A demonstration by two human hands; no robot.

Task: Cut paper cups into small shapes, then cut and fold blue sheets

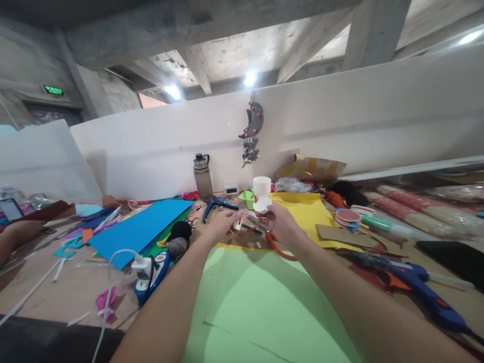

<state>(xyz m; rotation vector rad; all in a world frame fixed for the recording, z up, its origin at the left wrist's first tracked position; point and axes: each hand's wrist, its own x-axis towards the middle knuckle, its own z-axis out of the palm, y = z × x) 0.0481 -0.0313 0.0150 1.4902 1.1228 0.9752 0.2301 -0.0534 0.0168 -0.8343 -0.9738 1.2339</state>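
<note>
Both my arms reach out over a light green sheet (249,302) on the craft table. My right hand (282,222) is closed around a small white paper cup (262,204), held just above the table. My left hand (223,223) is closed in a pinch on a thin pale strip or tool (249,217) that points toward the cup; I cannot make out what it is. A stack of white cups (261,185) stands just behind the held cup. Red-handled scissors (278,249) lie under my right wrist.
A blue sheet (139,229) and a yellow sheet (306,212) flank the hands. A blue glue gun (419,285) lies at right, a white plug and cable (141,267) at left. A grey bottle (202,177) stands by the white partition. Another person's arm (15,237) rests far left.
</note>
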